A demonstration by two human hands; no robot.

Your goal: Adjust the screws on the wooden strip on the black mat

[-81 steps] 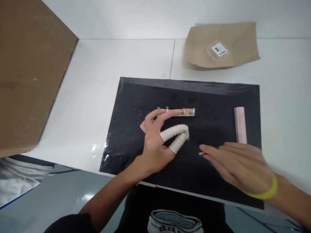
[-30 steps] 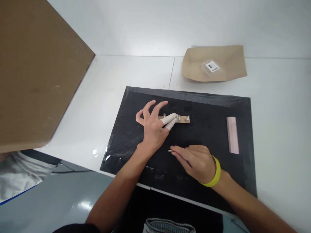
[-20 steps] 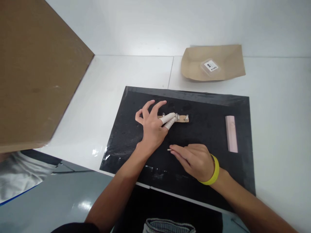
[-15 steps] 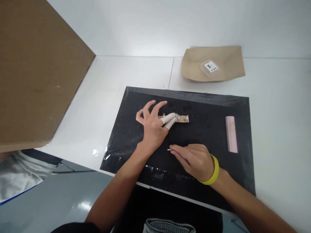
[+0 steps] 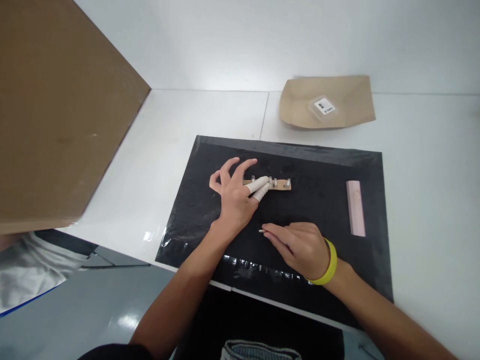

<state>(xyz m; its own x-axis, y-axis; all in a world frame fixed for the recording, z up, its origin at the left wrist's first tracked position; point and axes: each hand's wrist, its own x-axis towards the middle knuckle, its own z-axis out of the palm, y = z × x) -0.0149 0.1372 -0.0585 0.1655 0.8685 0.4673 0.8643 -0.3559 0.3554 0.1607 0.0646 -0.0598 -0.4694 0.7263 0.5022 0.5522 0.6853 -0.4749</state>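
Note:
My left hand (image 5: 237,196) rests over a short light-brown strip (image 5: 284,185), which looks like wood. Its thumb and index finger, both in white coverings, are pinched together at the strip beside small clear pieces (image 5: 275,182); what lies between the tips is hidden. The other fingers are spread and raised. Along the strip stand several such clear pieces with shiny bits. Nearer to me, my right hand (image 5: 300,247) pinches a thin, short pale stick (image 5: 261,231), only its tip showing past the fingers. That tip is apart from the strip.
A black mat (image 5: 318,210) lies under both hands on the white table (image 5: 423,200). On its right side is a pink bar-shaped object (image 5: 355,207). Behind sits a brown paper tray (image 5: 352,100) with a labelled clear case (image 5: 323,108). A brown board (image 5: 67,110) stands left.
The view has shifted slightly. My left fingertips have drawn back a little to the left along the strip, showing more of a clear piece. My right hand has stayed put with the stick.

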